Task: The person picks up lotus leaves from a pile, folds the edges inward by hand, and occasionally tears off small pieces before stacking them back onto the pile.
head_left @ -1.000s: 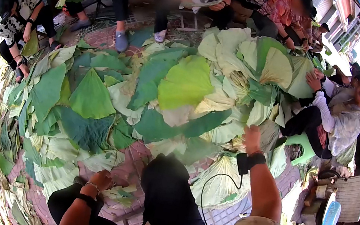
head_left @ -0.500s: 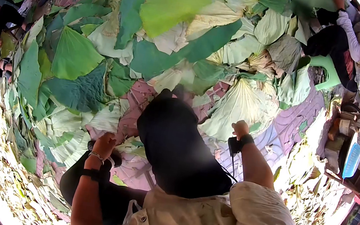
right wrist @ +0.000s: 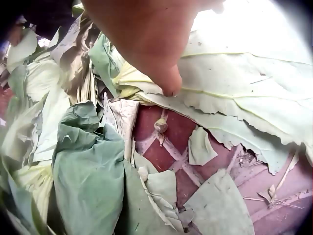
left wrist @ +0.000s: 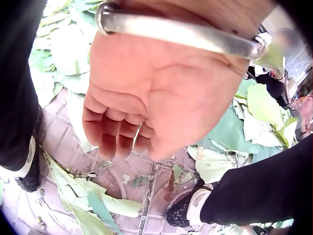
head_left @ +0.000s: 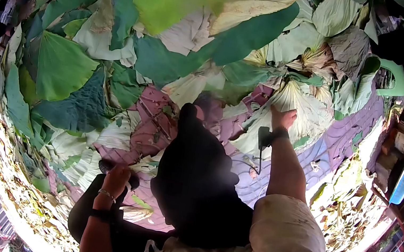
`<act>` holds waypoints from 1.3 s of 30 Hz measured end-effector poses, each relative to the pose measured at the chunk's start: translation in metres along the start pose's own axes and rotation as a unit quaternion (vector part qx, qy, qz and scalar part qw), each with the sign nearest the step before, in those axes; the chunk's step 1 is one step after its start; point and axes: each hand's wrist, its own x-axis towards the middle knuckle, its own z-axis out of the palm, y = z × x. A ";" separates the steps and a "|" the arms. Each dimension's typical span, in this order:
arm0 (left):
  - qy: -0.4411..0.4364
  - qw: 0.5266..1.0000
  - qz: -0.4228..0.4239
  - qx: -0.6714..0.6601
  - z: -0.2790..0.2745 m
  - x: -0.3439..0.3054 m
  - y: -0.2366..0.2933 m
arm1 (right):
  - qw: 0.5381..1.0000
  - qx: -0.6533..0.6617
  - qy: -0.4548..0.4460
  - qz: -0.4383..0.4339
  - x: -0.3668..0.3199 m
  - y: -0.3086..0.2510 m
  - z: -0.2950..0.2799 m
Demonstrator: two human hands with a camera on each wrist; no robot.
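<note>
A pale fan-shaped leaf (head_left: pixel 261 128) lies on the paving in front of the wearer, its veined surface (right wrist: pixel 244 93) filling the upper right of the right wrist view. My right hand (head_left: pixel 283 120) is over this leaf; its thumb (right wrist: pixel 168 81) points down at the leaf's edge, with nothing seen gripped, though the other fingers are mostly out of view. By the wearer's dark-clothed leg, my left hand (head_left: pixel 117 178) hangs with loosely curled fingers. In the left wrist view the left palm (left wrist: pixel 161 98) shows nothing held.
Overlapping green leaves (head_left: pixel 60 69) and a long dark green leaf (head_left: pixel 170 61) spread ahead. Leaf scraps (left wrist: pixel 93 196) lie between the wearer's shoes (left wrist: pixel 183 208). A green stool (head_left: pixel 396 79) and a blue basket (head_left: pixel 403 185) are at right. Other people sit around the edges.
The head view has tilted down, dropping the people opposite mostly out of sight. My right hand has moved from above the paving onto the pale leaf; the left stays low, with little change.
</note>
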 end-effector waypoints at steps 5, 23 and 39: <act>-0.016 0.999 0.010 -0.033 0.003 0.009 -0.003 | 0.990 -0.051 -0.042 0.121 0.034 -0.029 0.018; -0.004 0.999 0.014 -0.041 0.007 0.004 0.002 | 0.948 0.309 -0.075 0.032 0.045 0.058 -0.094; 0.035 0.998 0.049 -0.017 -0.001 -0.003 0.000 | 0.822 0.430 -0.083 -0.364 0.050 -0.259 -0.314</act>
